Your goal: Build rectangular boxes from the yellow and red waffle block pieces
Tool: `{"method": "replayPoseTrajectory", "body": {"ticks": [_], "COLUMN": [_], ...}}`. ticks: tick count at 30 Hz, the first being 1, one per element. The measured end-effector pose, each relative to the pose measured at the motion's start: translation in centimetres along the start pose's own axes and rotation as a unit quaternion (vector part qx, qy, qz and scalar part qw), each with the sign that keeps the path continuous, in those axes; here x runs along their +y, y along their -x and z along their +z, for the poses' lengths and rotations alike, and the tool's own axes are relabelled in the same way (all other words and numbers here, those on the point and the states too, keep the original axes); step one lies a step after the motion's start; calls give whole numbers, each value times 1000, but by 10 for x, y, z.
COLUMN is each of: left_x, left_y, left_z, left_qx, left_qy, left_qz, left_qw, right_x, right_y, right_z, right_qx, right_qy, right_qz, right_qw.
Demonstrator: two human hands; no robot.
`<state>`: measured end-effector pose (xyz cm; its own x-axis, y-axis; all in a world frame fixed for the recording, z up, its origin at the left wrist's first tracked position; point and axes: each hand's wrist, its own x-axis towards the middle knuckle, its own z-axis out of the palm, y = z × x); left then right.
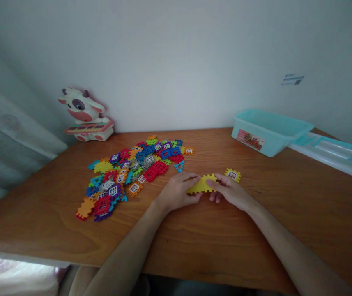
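Between my two hands is a yellow strip of interlocking building tiles (203, 185) with notched edges, held just above the table. My left hand (180, 190) closes on its left end, fingers along the far edge and thumb on the near side. The right end is pinched by my right hand (227, 190), its thumb lying on top of the yellow surface. Just beyond my right hand lies a yellow window tile (233, 175) with a white frame. To the left spreads a heap of colourful building tiles (148, 160), some with white windows. Fingers hide both ends of the strip.
A turquoise plastic bin (271, 127) stands at the back right, with its clear lid (332, 154) leaning beside it. At the back left sits a cow-shaped toy keyboard (86, 117). The wooden table (225, 242) meets a white wall; a curtain (12, 139) hangs at left.
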<state>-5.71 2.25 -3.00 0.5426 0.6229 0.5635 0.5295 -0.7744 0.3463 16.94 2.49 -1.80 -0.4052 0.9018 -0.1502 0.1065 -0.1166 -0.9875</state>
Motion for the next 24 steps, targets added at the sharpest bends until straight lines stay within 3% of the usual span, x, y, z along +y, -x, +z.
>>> {"method": "replayPoseTrajectory", "body": {"ticks": [7,11,14,19,24], "left_x": [8,-2,-15,-17,0], "left_y": [-7,-2,4,5,1], "left_z": [-2,-10,-20,-27,-11], "left_qx": [31,4,-16,-50,-114], "left_qy": [52,12,-5,12,25], "left_qz": [-31,-24,-47,-79,-44], "left_qw": [998,1000,999,996,992], "right_x": [6,5,-1,-5,2], "right_y": [1,-2,-2,2,0], "right_z": [3,-7,-23,-32,-26], "right_qx": [21,121,172,168,141], "right_qy": [-44,-144,-155,-87,-94], "right_qz": [-11,-51,-87,-100,-82], "right_qw": [999,981,969,977,982]}}
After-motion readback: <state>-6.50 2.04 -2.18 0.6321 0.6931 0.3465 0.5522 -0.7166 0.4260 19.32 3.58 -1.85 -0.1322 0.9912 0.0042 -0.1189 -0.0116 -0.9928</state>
